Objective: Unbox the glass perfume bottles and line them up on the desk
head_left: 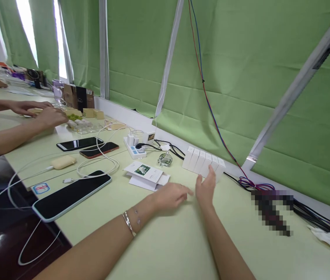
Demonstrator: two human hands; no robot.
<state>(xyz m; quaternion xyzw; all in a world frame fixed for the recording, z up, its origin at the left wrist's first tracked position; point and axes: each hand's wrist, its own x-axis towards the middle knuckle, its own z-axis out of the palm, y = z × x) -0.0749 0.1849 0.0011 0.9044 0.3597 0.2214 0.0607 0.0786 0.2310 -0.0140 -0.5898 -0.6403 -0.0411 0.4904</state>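
My left hand [172, 195] is low over the table [179, 241], its index finger pointing right and the other fingers curled; nothing shows in it. Close by, my right hand [206, 189] is raised with thumb and fingers apart, also holding nothing visible. Behind it stands a row of small white boxes [194, 159], partly covered by the fingertips; whether they touch cannot be told. Just beyond my left hand lies a folded white card carton [153, 174] printed with a white flower on green. A small round clear glass bottle [165, 159] is behind that carton.
Left are a large phone [71, 196], two smaller phones [80, 144] [99, 150], a cream case [62, 162] and looping white cables. A power strip [134, 147] sits near the wall. Another person's hands [51, 116] work farther left. Black cables [313, 214] run along the right.
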